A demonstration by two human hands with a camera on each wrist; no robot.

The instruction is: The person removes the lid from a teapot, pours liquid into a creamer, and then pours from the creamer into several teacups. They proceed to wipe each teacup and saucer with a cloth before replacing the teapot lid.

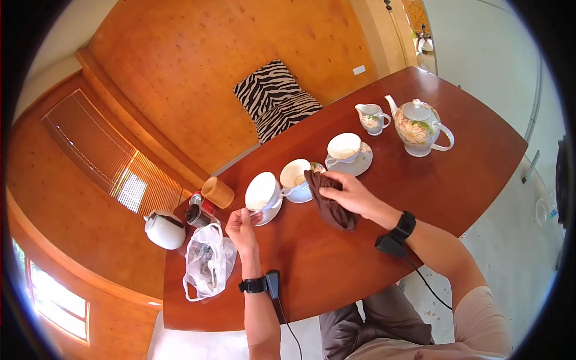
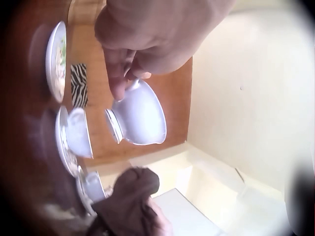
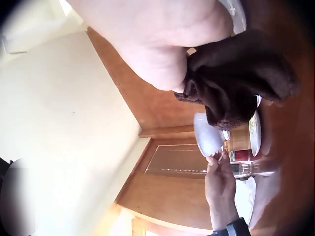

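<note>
My left hand [image 1: 243,231] pinches a white cup [image 1: 262,191] by its handle; in the left wrist view that cup [image 2: 141,115] hangs in the air, off its saucer [image 2: 57,61]. A bunched dark brown cloth [image 1: 331,204] is gripped in my right hand [image 1: 351,193], to the right of the held cup. In the right wrist view the cloth [image 3: 231,73] drapes from the fingers, which it partly hides. Just beyond the cloth a second cup [image 1: 295,173] stands on a saucer, and a third cup [image 1: 344,146] sits on its saucer [image 1: 359,163] farther right.
A floral teapot [image 1: 415,129] and creamer [image 1: 372,120] stand at the table's far right. On the left are a bamboo cup [image 1: 218,192], a dark-lidded jar [image 1: 198,216], a white pot [image 1: 164,230] and a clear plastic bag [image 1: 207,264]. A zebra-pattern seat [image 1: 276,99] is beyond the table.
</note>
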